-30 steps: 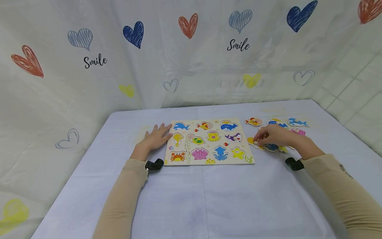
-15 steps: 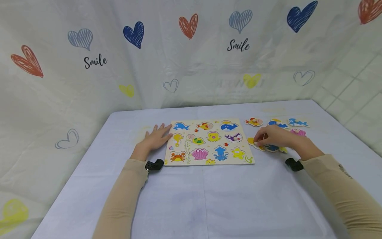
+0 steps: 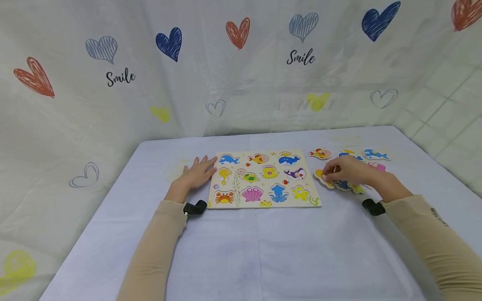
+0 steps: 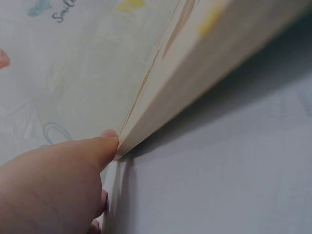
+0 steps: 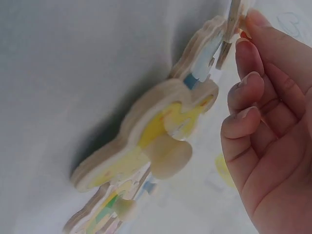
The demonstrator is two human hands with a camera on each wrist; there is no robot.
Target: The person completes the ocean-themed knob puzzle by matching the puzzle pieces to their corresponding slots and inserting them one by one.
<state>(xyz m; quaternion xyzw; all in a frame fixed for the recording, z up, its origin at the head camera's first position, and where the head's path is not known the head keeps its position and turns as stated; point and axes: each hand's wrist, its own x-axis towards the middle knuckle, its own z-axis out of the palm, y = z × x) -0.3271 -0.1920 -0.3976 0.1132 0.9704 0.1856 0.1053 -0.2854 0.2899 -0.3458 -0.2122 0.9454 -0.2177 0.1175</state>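
Note:
A wooden peg puzzle board [image 3: 260, 175] with sea-animal pictures lies flat on the table. My left hand [image 3: 197, 172] rests at its left edge, fingers spread, and in the left wrist view the thumb [image 4: 105, 146] touches the board's corner. To the right of the board, my right hand [image 3: 344, 169] pinches a yellow puzzle piece [image 3: 319, 173] between thumb and forefinger. In the right wrist view, that piece shows edge-on [image 5: 233, 29] at the fingertips, with the other fingers curled below. Another yellow knobbed piece [image 5: 151, 136] lies nearer that camera.
Around the right hand are several loose pieces: a red-and-yellow fish [image 3: 320, 154], a blue one [image 3: 376, 154], a pink one [image 3: 378, 166] and a yellow-green one [image 3: 355, 189], some overlapping. A whale-shaped piece [image 3: 297, 173] appears on the board. A curtain with hearts [image 3: 241, 83] hangs behind the table.
The yellow piece at my right fingertips has shifted slightly right and turned a little, and the right wrist has moved slightly right. My left hand and the board have stayed put.

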